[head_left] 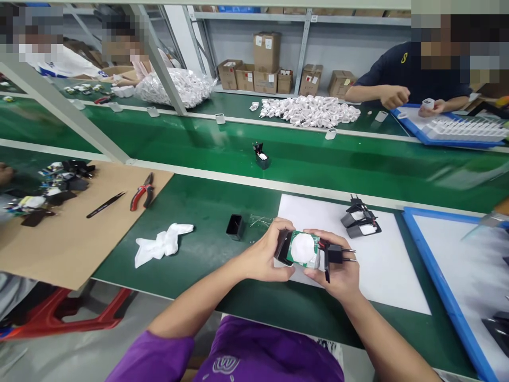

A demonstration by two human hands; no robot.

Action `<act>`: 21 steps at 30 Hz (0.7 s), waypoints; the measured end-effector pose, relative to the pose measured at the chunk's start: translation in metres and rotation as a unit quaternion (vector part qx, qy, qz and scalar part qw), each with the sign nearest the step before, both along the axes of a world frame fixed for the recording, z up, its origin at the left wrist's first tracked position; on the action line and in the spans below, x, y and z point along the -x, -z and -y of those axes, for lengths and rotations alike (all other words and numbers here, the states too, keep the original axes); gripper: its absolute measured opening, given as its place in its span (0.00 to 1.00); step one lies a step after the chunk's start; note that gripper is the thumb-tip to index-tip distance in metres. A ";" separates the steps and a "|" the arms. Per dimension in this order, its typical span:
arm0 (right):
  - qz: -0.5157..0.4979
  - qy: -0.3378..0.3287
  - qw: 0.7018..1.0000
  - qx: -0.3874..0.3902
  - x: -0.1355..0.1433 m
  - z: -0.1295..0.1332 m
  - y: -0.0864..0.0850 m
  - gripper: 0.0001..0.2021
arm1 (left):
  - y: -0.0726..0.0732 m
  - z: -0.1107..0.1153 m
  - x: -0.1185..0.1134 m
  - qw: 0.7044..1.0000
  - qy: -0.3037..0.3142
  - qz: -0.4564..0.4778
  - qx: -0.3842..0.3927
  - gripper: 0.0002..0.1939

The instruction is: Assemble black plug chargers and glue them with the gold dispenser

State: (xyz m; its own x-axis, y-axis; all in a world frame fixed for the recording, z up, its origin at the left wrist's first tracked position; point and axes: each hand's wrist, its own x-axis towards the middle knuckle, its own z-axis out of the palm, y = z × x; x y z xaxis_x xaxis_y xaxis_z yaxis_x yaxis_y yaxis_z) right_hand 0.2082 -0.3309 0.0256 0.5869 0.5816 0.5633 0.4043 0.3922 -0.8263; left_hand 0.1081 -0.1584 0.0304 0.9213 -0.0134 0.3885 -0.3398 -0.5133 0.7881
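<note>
My left hand (267, 253) is closed around a black plastic housing (282, 247), its open end facing right. A green circuit board (291, 248) with a round white pad on top sits partly at the housing's mouth. My right hand (342, 273) grips the board's right side, near a black plug piece (335, 253) with two metal pins, joined to the board by reddish wires. Left of my hands an open black case (235, 227) stands on the green table. Two black adapter units (361, 218) with white pads lie beyond my right hand on a white sheet (382, 276).
A crumpled white cloth (165, 244) lies to the left, with pliers (142, 192) and tweezers (105, 205) on brown cardboard (75, 233). A blue-rimmed tray (441, 297) is at right. One adapter (261, 156) sits on the green conveyor (199, 146). Across it, a co-worker (401, 79) handles white parts.
</note>
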 end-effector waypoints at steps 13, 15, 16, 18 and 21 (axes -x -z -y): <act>0.137 -0.017 0.990 0.006 -0.010 0.011 -0.016 0.33 | -0.001 -0.001 -0.004 0.998 -0.017 0.058 0.006 0.37; 0.169 -0.018 0.985 0.011 -0.011 0.011 -0.019 0.34 | -0.001 -0.001 -0.004 0.998 -0.013 0.056 0.001 0.36; 0.187 -0.017 0.982 0.009 -0.011 0.011 -0.020 0.34 | -0.001 0.000 -0.004 0.998 -0.011 0.055 -0.002 0.37; 0.218 -0.013 0.976 0.000 -0.010 0.009 -0.023 0.34 | -0.001 0.000 -0.005 0.998 -0.008 0.057 -0.005 0.37; 0.238 -0.013 0.971 -0.004 -0.010 0.007 -0.024 0.34 | 0.001 0.001 -0.005 0.998 -0.004 0.059 -0.007 0.37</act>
